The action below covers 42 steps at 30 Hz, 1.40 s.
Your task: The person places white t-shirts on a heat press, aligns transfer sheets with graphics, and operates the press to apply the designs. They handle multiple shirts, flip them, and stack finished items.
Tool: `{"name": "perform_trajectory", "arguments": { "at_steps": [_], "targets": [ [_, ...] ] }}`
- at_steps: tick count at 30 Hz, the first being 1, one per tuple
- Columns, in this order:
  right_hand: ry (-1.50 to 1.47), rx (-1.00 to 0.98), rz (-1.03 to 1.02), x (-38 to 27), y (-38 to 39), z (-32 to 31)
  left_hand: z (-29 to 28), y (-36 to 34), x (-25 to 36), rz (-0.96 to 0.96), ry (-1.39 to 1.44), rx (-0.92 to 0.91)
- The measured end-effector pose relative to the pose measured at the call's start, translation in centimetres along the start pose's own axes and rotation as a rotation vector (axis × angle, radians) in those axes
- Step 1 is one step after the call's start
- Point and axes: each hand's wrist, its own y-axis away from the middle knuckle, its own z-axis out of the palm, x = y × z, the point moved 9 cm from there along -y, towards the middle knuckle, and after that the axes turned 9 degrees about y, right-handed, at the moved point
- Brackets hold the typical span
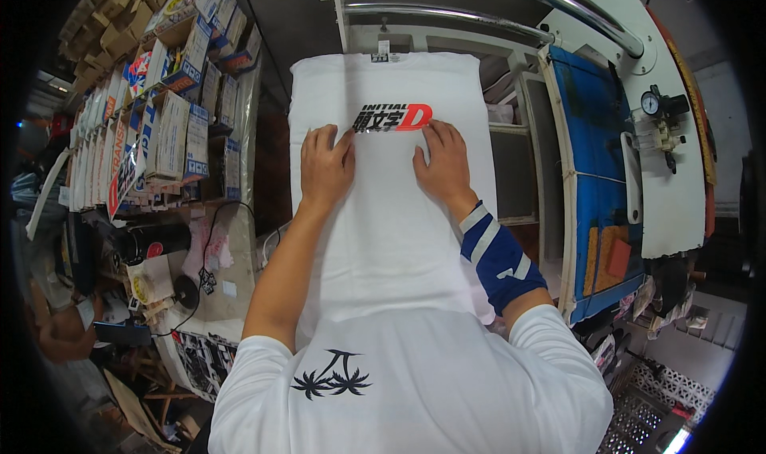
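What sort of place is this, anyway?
Probably a T-shirt printing workshop. A white T-shirt lies flat with a red-and-black graphic on its chest, a pressure gauge is mounted at right, and cardboard boxes are stacked at left.

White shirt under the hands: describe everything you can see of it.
The white shirt lies fairly flat, collar end away from the person, with soft creases toward its near end, which the wearer's body hides. It looks like thin woven or knit fabric. A small dark label shows at the neck. Across the chest sits a black-and-red graphic; the left hand and right hand rest at its two sides.
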Motion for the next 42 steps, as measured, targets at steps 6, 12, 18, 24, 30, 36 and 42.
{"name": "perform_trajectory", "arguments": {
  "at_steps": [6, 12, 18, 24, 30, 36, 42],
  "targets": [
    [-0.003, 0.000, 0.007, 0.2, -0.1, 0.0, 0.2, -0.1, -0.1, -0.002, 0.014, -0.006],
    [0.090, -0.017, 0.007, -0.2, -2.0, -0.5, 0.7, -1.3, -0.8, -0.130, -0.063, -0.085],
    [-0.017, 0.314, 0.174, 12.0, -5.3, -2.1, -2.0, -5.2, -11.3, -0.363, 0.165, 0.177],
    [-1.165, -0.228, 1.215, 18.6, 0.2, 5.6, 4.7, 3.9, -20.5, -1.416, 1.271, -0.012],
    [-1.361, -0.057, 1.180, 20.6, 0.6, 5.5, 2.7, 3.0, -22.5, -1.155, 1.092, 0.076],
    [-1.350, 0.017, 1.191, 24.6, 0.7, 4.9, -0.8, 1.8, -23.5, -1.090, 1.082, 0.146],
    [-1.228, -0.027, 1.100, 26.5, 0.5, 4.8, -1.4, 0.8, -22.7, -1.054, 1.075, 0.106]
  ]
}}
